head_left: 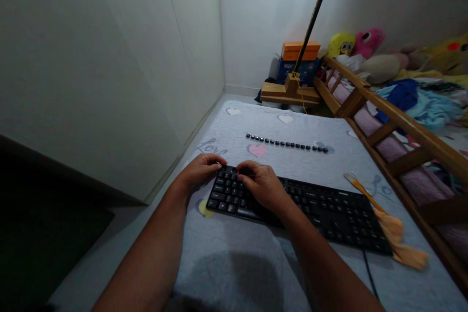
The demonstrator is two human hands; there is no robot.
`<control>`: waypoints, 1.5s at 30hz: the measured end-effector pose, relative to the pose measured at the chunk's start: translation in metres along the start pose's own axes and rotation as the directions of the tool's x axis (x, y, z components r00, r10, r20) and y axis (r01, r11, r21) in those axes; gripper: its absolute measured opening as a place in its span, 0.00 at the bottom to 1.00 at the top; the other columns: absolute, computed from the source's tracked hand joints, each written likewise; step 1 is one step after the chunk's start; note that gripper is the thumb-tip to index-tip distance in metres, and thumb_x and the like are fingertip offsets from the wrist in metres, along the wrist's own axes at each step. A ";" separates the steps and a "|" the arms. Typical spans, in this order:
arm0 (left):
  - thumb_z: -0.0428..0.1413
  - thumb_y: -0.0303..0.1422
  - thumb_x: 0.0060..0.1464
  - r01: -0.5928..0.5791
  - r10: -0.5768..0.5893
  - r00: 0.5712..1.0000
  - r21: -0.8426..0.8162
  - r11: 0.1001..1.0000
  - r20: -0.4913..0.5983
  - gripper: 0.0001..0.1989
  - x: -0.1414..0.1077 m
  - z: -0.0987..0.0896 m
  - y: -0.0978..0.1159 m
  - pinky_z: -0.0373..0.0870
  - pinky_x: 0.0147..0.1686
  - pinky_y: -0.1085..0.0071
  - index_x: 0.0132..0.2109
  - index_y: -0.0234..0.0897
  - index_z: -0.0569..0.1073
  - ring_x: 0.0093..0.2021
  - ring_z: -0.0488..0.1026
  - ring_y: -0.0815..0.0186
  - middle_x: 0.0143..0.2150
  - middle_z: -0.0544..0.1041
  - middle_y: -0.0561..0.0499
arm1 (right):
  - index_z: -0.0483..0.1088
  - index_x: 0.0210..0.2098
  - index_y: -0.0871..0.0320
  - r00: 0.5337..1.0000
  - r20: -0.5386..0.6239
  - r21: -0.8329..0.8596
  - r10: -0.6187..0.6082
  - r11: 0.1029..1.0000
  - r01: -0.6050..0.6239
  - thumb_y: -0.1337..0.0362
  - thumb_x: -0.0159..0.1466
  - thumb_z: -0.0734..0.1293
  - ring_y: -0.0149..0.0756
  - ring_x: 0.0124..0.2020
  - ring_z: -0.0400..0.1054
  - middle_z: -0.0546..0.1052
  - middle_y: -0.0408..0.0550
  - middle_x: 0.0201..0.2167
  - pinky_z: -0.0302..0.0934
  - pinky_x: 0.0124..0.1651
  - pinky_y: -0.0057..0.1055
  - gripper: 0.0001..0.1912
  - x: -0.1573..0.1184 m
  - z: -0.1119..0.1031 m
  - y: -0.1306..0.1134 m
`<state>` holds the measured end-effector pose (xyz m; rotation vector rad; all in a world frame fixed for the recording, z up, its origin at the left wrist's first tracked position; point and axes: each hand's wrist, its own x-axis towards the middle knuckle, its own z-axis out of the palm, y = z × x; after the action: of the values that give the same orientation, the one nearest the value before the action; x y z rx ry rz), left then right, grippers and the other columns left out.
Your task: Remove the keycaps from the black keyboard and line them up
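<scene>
A black keyboard [334,219] lies at a slant on a cloth with heart prints. My left hand [204,168] is at its upper left corner, thumb and fingers pressed close together on the edge. Over the top rows rests my right hand [261,183], its thumb and fingers bent toward each other; whatever they may pinch is too small to make out. Beyond the keyboard, several loose black keycaps [287,144] form a long row. Right of the keyboard are a brush with a yellow handle [360,187] and a crumpled orange cloth [398,239].
A wooden bed rail [413,131] runs along the right side, with plush toys and clothes behind it. A pale cabinet [109,68] stands at the left. At the back, a wooden stand [290,90] carries a black pole. A cable leaves the keyboard's near edge.
</scene>
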<state>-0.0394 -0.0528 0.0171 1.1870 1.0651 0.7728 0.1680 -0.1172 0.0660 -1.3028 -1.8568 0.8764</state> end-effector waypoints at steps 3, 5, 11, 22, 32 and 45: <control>0.63 0.35 0.40 -0.003 0.003 0.999 0.007 1.000 0.049 0.14 0.002 -0.004 -0.002 0.64 0.30 0.71 0.37 0.33 0.76 0.29 0.71 0.66 0.29 0.75 0.50 | 0.74 0.39 0.56 1.000 0.015 0.002 -0.016 1.000 0.016 0.70 0.60 0.65 0.33 0.37 0.74 0.80 0.44 0.35 0.64 0.45 0.30 0.09 0.008 0.011 0.001; 0.63 0.34 0.41 -0.023 0.022 0.997 0.008 1.000 0.076 0.14 0.003 -0.007 -0.002 0.65 0.33 0.70 0.37 0.33 0.77 0.32 0.72 0.64 0.31 0.77 0.48 | 0.74 0.40 0.55 1.000 0.014 -0.004 -0.022 1.000 0.022 0.70 0.60 0.65 0.34 0.38 0.74 0.80 0.44 0.35 0.65 0.45 0.31 0.10 0.011 0.016 0.002; 0.64 0.30 0.39 -0.026 0.029 0.991 -0.024 0.999 0.133 0.13 0.005 -0.011 -0.004 0.66 0.34 0.69 0.37 0.32 0.78 0.33 0.73 0.64 0.32 0.78 0.47 | 0.74 0.40 0.56 0.999 0.011 -0.088 -0.045 0.995 0.045 0.71 0.59 0.66 0.37 0.38 0.74 0.80 0.46 0.37 0.65 0.46 0.32 0.10 0.013 0.026 0.003; 0.62 0.29 0.40 -0.012 0.011 0.993 0.008 1.000 0.120 0.14 0.004 -0.012 -0.005 0.63 0.30 0.72 0.38 0.32 0.78 0.29 0.71 0.67 0.30 0.76 0.49 | 0.75 0.39 0.57 1.000 -0.010 -0.066 0.015 0.998 -0.015 0.69 0.59 0.66 0.38 0.35 0.75 0.81 0.48 0.34 0.66 0.42 0.32 0.09 0.012 0.028 0.003; 0.62 0.30 0.40 -0.035 0.032 0.990 0.020 0.999 0.134 0.14 0.006 -0.013 -0.007 0.64 0.31 0.72 0.39 0.30 0.77 0.30 0.71 0.67 0.31 0.77 0.48 | 0.75 0.39 0.58 0.992 -0.021 -0.122 -0.123 0.985 0.120 0.72 0.59 0.66 0.34 0.36 0.75 0.81 0.47 0.35 0.65 0.43 0.29 0.10 0.011 0.030 0.009; 0.61 0.29 0.41 -0.026 0.023 0.994 0.023 0.999 0.111 0.13 0.006 -0.012 -0.006 0.63 0.31 0.73 0.37 0.30 0.77 0.30 0.71 0.67 0.30 0.77 0.49 | 0.76 0.37 0.58 0.999 -0.010 -0.123 -0.035 0.992 0.034 0.71 0.58 0.65 0.32 0.28 0.71 0.79 0.44 0.28 0.63 0.37 0.27 0.10 0.017 0.033 0.010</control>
<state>-0.0489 -0.0444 0.0091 1.2516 0.9726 0.7060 0.1409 -0.1025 0.0434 -1.3427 -1.9441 0.7446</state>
